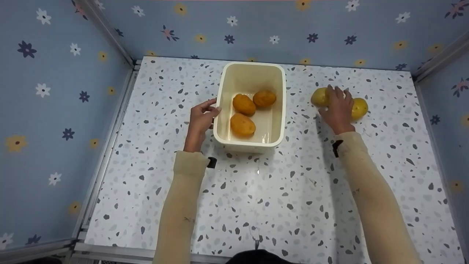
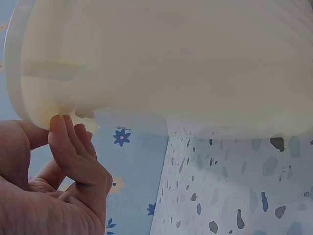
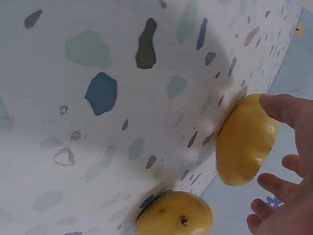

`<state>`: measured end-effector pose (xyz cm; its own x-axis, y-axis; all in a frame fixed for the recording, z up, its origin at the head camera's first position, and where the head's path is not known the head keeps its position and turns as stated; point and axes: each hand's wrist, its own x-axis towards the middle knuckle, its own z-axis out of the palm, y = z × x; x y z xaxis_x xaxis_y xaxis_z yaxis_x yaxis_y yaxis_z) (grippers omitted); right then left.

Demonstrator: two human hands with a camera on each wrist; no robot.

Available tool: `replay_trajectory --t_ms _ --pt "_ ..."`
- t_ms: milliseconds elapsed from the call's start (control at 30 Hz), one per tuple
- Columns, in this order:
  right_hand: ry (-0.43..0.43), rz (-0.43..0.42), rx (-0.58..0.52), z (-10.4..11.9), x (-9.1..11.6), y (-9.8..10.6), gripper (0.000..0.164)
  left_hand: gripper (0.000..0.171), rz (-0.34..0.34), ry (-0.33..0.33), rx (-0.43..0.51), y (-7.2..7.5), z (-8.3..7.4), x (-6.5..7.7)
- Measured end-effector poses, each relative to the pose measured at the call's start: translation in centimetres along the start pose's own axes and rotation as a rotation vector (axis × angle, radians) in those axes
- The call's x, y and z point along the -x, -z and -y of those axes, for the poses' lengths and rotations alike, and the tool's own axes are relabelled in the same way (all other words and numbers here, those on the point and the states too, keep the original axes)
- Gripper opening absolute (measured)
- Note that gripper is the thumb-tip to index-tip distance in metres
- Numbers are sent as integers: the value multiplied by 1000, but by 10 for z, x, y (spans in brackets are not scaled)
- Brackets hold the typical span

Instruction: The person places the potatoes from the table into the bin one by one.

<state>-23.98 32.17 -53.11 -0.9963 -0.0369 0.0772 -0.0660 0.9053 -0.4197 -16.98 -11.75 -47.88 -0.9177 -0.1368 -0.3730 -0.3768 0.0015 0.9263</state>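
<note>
My left hand pinches the rim on the left side of a cream plastic bin, thumb on top and fingers below. Up close in the left wrist view, the fingertips press against the wall of the bin. Three orange-yellow mangoes lie on its floor. Off to the right, my right hand reaches over two yellow mangoes on the table. Its thumb tip is right at the upper mango, and the fingers spread loosely around the far side. The other mango rests just beside, outside the fingers.
A white speckled table carries everything. Blue flowered panels stand along the back and both sides, with metal frame bars at the left edge. The bin stands at the middle back, near the rear panel.
</note>
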Motion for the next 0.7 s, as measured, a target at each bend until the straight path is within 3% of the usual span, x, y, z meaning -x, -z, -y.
replay_trajectory --t_ms 400,700 --pt "-34 25 127 -6 -7 -9 68 42 5 7 -1 1 0 0" --pt "34 -40 140 -9 -14 -15 51 42 0 9 -3 0 0 0"
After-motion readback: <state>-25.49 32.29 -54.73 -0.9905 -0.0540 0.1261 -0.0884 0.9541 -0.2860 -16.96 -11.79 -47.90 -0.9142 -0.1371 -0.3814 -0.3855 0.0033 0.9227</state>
